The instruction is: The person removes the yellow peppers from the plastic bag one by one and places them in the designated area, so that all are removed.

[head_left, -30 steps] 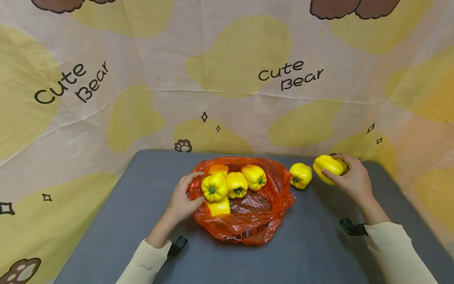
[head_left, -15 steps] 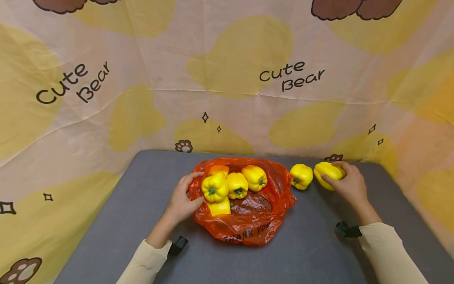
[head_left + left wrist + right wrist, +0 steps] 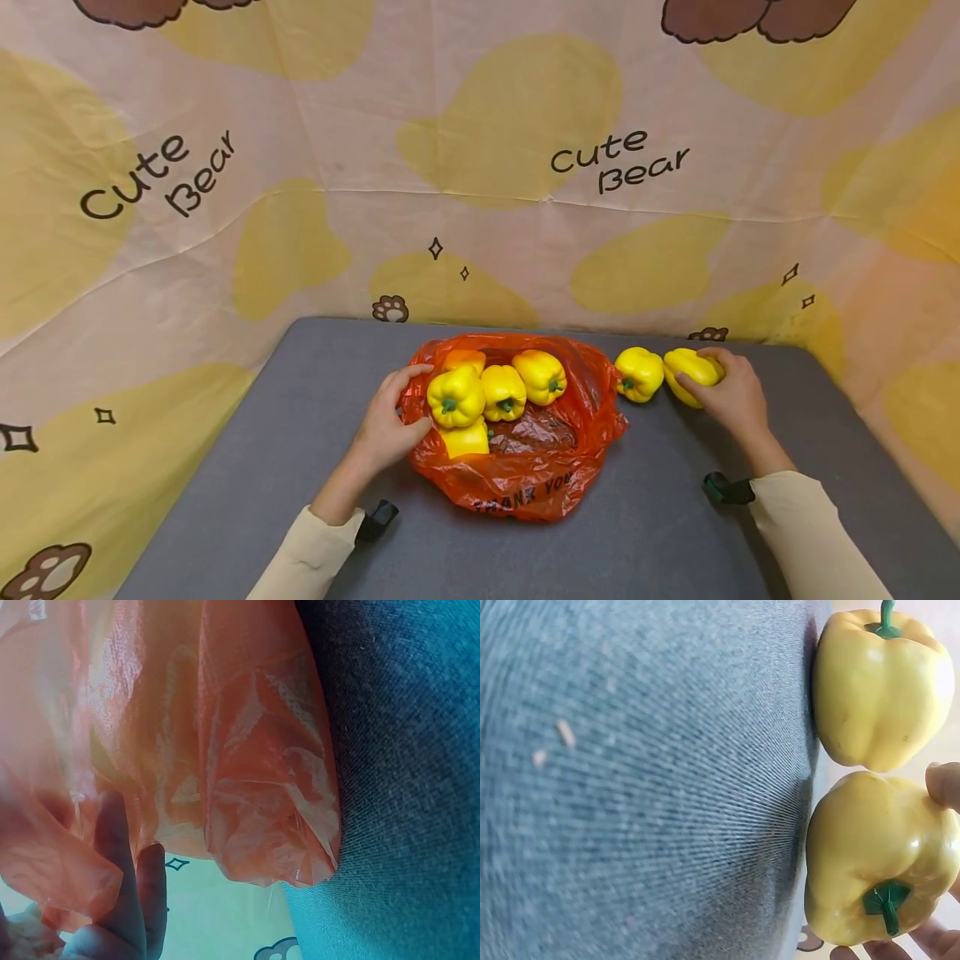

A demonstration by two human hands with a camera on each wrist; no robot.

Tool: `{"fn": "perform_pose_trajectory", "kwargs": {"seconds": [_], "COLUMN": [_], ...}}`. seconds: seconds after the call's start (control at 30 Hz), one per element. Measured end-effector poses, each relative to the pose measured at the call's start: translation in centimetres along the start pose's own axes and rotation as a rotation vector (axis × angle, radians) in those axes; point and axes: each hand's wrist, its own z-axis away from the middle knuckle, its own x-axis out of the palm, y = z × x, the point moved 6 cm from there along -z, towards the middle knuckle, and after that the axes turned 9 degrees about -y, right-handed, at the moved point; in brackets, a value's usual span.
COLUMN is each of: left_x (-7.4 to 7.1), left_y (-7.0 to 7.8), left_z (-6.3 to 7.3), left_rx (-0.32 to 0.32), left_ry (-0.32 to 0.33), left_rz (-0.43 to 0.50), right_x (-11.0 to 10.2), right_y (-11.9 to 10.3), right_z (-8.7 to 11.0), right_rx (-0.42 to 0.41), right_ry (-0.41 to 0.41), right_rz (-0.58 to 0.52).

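On my head view, the right grip (image 3: 738, 387) grasps a yellow pepper (image 3: 686, 375) between thumb and fingers at the far right of the bench (image 3: 240, 467). Just left of it stands a loose pepper (image 3: 639, 373), beside the red plastic bag (image 3: 513, 483). I see five peppers (image 3: 456, 397) in the bag's mouth, mostly toward its left. The left grip (image 3: 390, 421) holds the bag's left side, fingers far and thumb near.

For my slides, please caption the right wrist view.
A right hand holds a yellow pepper close to another pepper; the grey table fills the left side.
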Motion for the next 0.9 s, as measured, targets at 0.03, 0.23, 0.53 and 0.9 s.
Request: {"fn": "perform_pose_trajectory", "kwargs": {"seconds": [0.03,0.23,0.53,0.9], "left_x": [0.01,0.06,0.19,0.09], "left_y": [-0.03,-0.07,0.0,-0.15], "left_z": [0.0,0.0,0.08,-0.06], "left_rx": [0.002,0.01,-0.004,0.004], "left_ry": [0.002,0.001,-0.004,0.002], "left_rz": [-0.001,0.003,0.005,0.007], "right_x": [0.06,0.4,0.66,0.36], "right_y": [0.02,0.06,0.34,-0.05], "right_z": [0.0,0.13,0.26,0.37], "right_rx": [0.004,0.02,0.029,0.011], "right_ry": [-0.002,-0.011,-0.003,-0.051], "right_rz": [0.001,-0.001,-0.009,0.015]}}
